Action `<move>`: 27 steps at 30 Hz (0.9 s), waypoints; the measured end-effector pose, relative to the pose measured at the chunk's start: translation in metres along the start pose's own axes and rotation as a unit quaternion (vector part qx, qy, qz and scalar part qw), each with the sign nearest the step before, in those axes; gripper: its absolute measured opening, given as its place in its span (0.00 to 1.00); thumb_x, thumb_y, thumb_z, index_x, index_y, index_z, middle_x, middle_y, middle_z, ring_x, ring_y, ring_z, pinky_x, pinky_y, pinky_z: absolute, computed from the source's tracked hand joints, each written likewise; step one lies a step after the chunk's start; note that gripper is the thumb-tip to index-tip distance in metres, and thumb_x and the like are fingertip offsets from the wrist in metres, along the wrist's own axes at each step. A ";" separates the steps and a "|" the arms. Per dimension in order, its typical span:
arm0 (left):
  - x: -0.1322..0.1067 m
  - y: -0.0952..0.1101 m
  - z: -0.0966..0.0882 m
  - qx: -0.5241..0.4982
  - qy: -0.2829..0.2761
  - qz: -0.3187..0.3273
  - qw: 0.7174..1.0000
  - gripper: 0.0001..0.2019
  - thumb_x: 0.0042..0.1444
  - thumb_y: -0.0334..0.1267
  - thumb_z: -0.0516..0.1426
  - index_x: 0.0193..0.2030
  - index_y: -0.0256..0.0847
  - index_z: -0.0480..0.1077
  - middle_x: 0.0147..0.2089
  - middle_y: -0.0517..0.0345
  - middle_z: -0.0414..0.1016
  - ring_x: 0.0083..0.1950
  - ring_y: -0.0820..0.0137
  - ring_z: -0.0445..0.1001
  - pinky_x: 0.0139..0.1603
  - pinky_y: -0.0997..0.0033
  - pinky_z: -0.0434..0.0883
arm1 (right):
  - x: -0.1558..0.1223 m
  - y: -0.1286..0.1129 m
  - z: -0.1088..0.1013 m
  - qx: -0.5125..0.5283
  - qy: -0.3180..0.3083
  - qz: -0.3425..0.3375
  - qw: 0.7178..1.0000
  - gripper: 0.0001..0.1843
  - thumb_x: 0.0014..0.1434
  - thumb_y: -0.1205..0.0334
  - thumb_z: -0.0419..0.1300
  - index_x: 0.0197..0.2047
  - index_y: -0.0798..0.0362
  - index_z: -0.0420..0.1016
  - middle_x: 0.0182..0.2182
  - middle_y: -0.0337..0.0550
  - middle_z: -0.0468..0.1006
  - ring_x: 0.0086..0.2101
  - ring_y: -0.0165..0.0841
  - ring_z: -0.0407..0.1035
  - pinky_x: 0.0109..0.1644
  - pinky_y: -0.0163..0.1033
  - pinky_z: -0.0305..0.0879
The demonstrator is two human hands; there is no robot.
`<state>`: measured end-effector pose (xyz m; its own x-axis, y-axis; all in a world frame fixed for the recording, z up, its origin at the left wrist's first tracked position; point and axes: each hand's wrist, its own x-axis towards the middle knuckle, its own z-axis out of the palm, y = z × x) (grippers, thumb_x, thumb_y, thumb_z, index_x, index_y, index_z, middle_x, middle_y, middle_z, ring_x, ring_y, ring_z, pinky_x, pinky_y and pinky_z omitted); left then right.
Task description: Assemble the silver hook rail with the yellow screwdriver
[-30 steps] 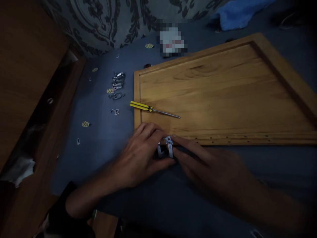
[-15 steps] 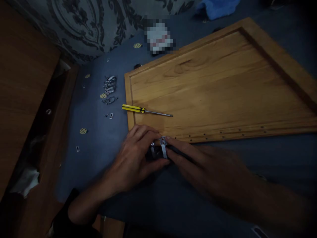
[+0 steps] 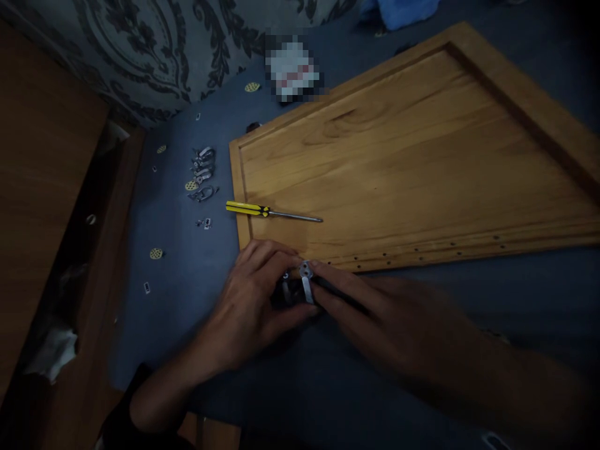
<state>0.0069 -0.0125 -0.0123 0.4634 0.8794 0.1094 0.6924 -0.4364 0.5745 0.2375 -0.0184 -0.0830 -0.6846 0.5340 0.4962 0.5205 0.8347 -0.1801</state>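
My left hand [image 3: 255, 300] and my right hand [image 3: 370, 312] meet over a small silver metal hinge [image 3: 305, 282], fingers pinched on it from both sides. The hinge sits at the near left corner of a large wooden door panel [image 3: 403, 162] that lies flat on blue cloth. A row of small holes runs along the panel's near edge, just right of the hinge. A yellow-and-black screwdriver [image 3: 269, 212] lies across the panel's left edge, above my left hand.
A cluster of several silver hinges [image 3: 201, 175] and small yellow discs [image 3: 156, 253] lie scattered on the blue cloth [image 3: 187, 300] to the left. A brown wooden cabinet [image 3: 42, 206] stands at the far left. Patterned fabric [image 3: 154, 50] hangs behind.
The view has drifted, so everything sits a little further left in the picture. Both hands have stayed on the hinge at the panel's corner.
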 end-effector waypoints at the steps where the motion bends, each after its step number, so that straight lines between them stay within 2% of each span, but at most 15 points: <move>1: 0.000 0.000 0.000 0.000 0.001 -0.002 1.000 0.20 0.63 0.42 0.71 0.56 0.40 0.72 0.55 0.52 0.78 0.58 0.59 0.74 0.59 0.59 0.72 | 0.000 0.000 0.000 0.005 0.000 0.005 1.000 0.28 0.65 0.74 0.51 0.64 0.58 0.76 0.65 0.58 0.79 0.44 0.43 0.80 0.40 0.46 0.75; 6: 0.000 0.001 0.000 -0.006 -0.004 -0.010 1.000 0.20 0.63 0.43 0.71 0.56 0.41 0.72 0.55 0.52 0.78 0.57 0.60 0.75 0.59 0.58 0.72 | 0.002 0.001 -0.002 0.007 0.015 0.009 1.000 0.31 0.60 0.76 0.52 0.64 0.56 0.78 0.66 0.57 0.77 0.45 0.42 0.79 0.40 0.43 0.74; 12: 0.001 0.003 -0.001 -0.007 -0.007 -0.018 1.000 0.19 0.63 0.44 0.71 0.55 0.41 0.73 0.54 0.51 0.79 0.57 0.58 0.76 0.58 0.57 0.73 | 0.005 0.001 -0.003 -0.030 0.012 -0.004 0.999 0.29 0.64 0.78 0.49 0.63 0.59 0.78 0.62 0.57 0.81 0.42 0.40 0.79 0.37 0.44 0.74; 16: 0.002 0.002 -0.001 -0.006 -0.010 -0.012 1.000 0.18 0.64 0.43 0.70 0.54 0.40 0.73 0.53 0.51 0.79 0.56 0.58 0.76 0.57 0.57 0.73 | 0.006 0.002 -0.004 -0.014 -0.005 -0.008 1.000 0.29 0.61 0.77 0.53 0.63 0.59 0.77 0.63 0.57 0.80 0.39 0.40 0.80 0.35 0.44 0.74; 19: 0.002 0.001 0.000 -0.012 0.001 -0.001 1.000 0.16 0.65 0.43 0.69 0.54 0.39 0.74 0.52 0.50 0.79 0.55 0.58 0.76 0.56 0.58 0.73 | 0.006 0.002 -0.003 -0.010 -0.016 -0.006 1.000 0.29 0.60 0.78 0.52 0.61 0.56 0.78 0.65 0.56 0.79 0.38 0.39 0.80 0.36 0.44 0.74; 27: 0.001 -0.001 0.000 -0.022 -0.002 -0.010 1.000 0.17 0.64 0.44 0.70 0.55 0.42 0.73 0.53 0.51 0.78 0.56 0.58 0.76 0.55 0.57 0.74 | 0.001 0.003 0.002 -0.016 0.015 -0.003 1.000 0.30 0.60 0.78 0.52 0.62 0.52 0.78 0.65 0.57 0.79 0.38 0.40 0.81 0.39 0.45 0.77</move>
<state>0.0066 -0.0109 -0.0131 0.4517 0.8873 0.0932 0.6776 -0.4092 0.6111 0.2380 -0.0150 -0.0846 -0.6720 0.5247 0.5226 0.5329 0.8326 -0.1507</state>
